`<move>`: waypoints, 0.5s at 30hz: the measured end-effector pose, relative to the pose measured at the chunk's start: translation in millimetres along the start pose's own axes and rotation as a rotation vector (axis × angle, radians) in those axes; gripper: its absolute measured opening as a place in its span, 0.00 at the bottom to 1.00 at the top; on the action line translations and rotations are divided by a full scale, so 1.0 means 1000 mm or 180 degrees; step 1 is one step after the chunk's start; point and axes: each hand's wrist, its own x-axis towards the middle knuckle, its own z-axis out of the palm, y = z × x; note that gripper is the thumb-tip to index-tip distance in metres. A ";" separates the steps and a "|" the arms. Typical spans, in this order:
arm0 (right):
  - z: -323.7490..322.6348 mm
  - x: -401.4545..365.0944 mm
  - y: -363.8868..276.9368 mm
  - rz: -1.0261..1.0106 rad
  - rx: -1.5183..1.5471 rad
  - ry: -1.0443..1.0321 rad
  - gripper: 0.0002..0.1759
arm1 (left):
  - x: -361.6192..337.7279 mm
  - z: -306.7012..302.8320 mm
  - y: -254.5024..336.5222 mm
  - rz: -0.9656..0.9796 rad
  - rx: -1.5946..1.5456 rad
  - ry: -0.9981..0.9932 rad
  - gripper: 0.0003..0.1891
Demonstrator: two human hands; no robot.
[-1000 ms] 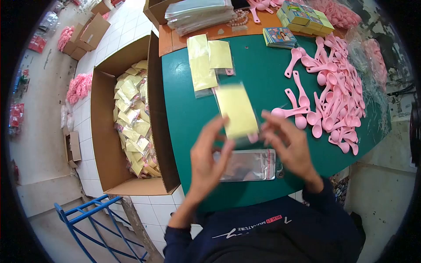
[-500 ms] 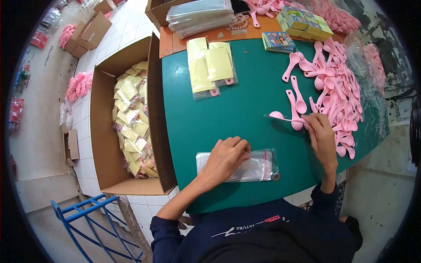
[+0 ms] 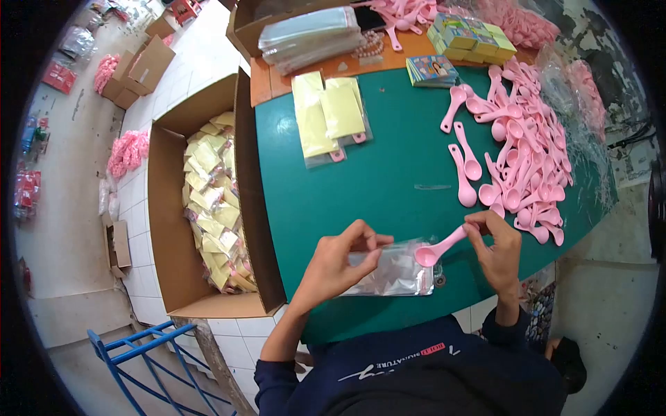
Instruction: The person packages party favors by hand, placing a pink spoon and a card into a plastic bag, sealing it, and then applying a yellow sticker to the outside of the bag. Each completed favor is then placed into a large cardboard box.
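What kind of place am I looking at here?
Probably a small packing workshop: a heap of pink plastic spoons lies on a green table, near a stack of clear plastic bags, and a large brown cardboard box holds many filled packets with pale yellow cards.

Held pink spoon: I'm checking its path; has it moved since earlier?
Yes: the pink spoon has moved down the view, to the right end of the clear bags.

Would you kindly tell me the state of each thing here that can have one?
Large brown cardboard box: open, holding many packets.
Pink plastic spoon: held in right hand, bowl upward.
Clear plastic bags: stacked on green table; top mouth unclear.
Flat clear packets with yellow cards: overlapping; seals unclear.
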 end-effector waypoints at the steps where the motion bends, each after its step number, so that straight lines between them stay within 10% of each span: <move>1: 0.000 0.002 -0.001 0.0024 0.0089 0.0031 0.06 | -0.001 -0.006 0.005 -0.0215 -0.0350 -0.0009 0.09; 15: 0.008 0.019 -0.032 0.0052 0.1699 0.0714 0.06 | -0.005 0.003 -0.005 -0.0712 -0.1542 0.0010 0.15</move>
